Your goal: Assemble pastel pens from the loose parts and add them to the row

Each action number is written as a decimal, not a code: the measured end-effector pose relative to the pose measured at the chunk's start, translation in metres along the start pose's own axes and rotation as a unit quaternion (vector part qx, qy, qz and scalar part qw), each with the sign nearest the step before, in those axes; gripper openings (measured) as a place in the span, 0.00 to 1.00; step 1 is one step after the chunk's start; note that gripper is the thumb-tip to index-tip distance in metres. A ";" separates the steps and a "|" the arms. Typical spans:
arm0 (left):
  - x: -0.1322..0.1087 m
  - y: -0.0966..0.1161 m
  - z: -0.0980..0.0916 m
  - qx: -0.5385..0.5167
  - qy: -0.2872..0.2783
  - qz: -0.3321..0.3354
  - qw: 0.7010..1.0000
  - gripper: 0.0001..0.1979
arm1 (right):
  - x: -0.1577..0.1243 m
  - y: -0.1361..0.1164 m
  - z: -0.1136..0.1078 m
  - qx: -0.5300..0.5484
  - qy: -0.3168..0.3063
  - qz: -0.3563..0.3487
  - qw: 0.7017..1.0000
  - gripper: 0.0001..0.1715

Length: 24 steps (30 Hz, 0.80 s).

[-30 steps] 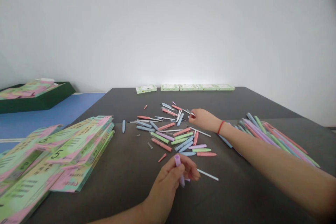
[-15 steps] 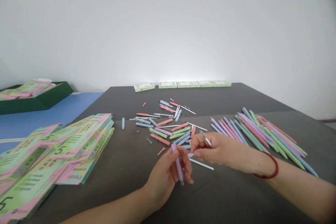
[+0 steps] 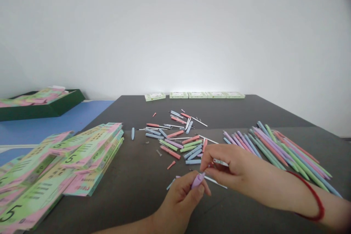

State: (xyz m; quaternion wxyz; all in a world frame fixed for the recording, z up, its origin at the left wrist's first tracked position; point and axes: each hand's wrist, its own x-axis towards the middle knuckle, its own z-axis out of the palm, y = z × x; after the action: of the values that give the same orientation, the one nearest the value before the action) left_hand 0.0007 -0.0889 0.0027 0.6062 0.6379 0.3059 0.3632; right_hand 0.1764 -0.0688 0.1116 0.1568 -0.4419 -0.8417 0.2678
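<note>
My left hand [image 3: 179,199] is closed round a purple pen barrel [image 3: 196,181], whose end points up and away from me. Thumb and fingertips of my right hand [image 3: 233,166] pinch a small purple pen part [image 3: 202,174] right at that end; how far it sits in the barrel I cannot tell. A white refill [image 3: 221,162] is also tucked between the right fingers, partly hidden. Just beyond my hands lie loose pen barrels [image 3: 170,153], blue, green, red and purple. A white refill [image 3: 216,182] rests on the table under my right hand.
Whole pens [image 3: 296,153] lie in a row on the right of the dark table [image 3: 131,197]. Printed pen packets [image 3: 90,153] are stacked at the left. Several pale green boxes [image 3: 197,95] line the far edge. A green tray [image 3: 55,108] stands on a blue surface.
The purple barrel has turned from lying lengthwise in my left hand to pointing away. My right hand has brought the small purple part against its end. The view has shifted slightly.
</note>
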 end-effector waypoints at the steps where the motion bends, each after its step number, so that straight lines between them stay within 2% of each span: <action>1: 0.000 0.000 0.000 0.006 -0.001 0.002 1.000 0.18 | -0.001 0.000 0.002 -0.008 0.001 -0.003 1.000 0.05; 7: 0.001 -0.001 0.001 0.014 0.006 0.017 1.000 0.17 | -0.006 0.004 0.009 -0.030 0.008 -0.027 0.999 0.06; 14: 0.001 0.000 0.001 0.066 0.010 0.065 0.996 0.19 | -0.011 0.005 0.011 -0.058 0.020 -0.059 0.996 0.08; 20: 0.001 -0.001 0.002 0.095 0.000 0.059 0.994 0.17 | -0.015 0.002 0.012 -0.109 0.000 -0.041 0.993 0.08; 24: 0.002 0.009 -0.002 0.161 0.013 0.037 0.986 0.11 | -0.012 0.006 0.009 -0.052 0.041 -0.017 0.998 0.06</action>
State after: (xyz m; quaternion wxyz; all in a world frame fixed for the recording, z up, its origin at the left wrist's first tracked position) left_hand 0.0001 -0.0870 0.0115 0.4780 0.7331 0.3443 0.3399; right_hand 0.1826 -0.0785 0.1002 0.1724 -0.4453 -0.8548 0.2031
